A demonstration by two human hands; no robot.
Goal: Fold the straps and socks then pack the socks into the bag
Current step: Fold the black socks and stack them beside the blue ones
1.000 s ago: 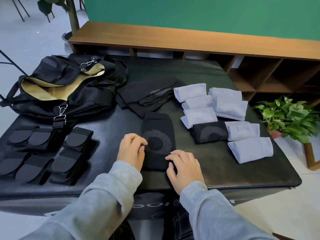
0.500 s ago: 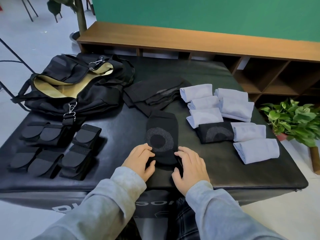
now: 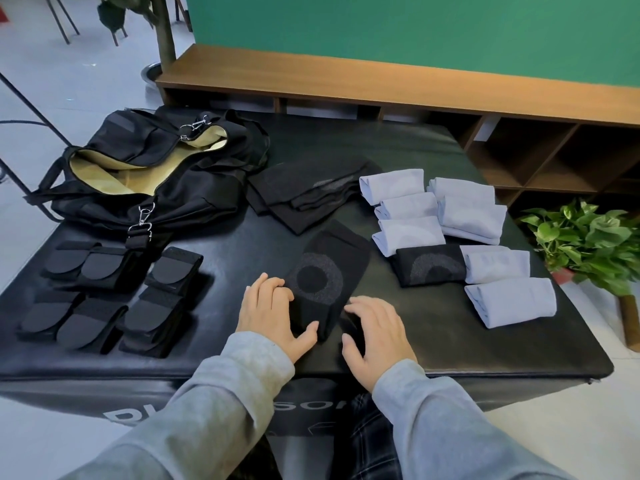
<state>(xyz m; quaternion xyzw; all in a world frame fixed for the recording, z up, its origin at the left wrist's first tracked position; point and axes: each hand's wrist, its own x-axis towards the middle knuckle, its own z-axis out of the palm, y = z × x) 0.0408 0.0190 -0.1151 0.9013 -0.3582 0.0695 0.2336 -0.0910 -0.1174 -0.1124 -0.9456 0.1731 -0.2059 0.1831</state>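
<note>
A black sock with a grey ring (image 3: 325,271) lies slanted on the black padded table (image 3: 450,344) in front of me. My left hand (image 3: 273,313) grips its near end from the left, fingers on top and thumb against the edge. My right hand (image 3: 377,330) curls round the same end from the right. The open black bag with yellow lining (image 3: 145,174) sits at the far left. Several folded black straps (image 3: 104,299) lie in front of it. Unfolded black socks (image 3: 308,188) are piled behind the sock. At the right lie folded light-blue socks (image 3: 433,209) and one folded black sock (image 3: 429,265).
A wooden shelf unit (image 3: 381,84) runs behind the table under a green wall. A potted plant (image 3: 588,240) stands on the floor at the right. Metal clips (image 3: 142,220) hang from the bag's strap near the folded straps.
The sock has turned so its far end points to the right. Both hands have closed on its near end, which now rises off the table.
</note>
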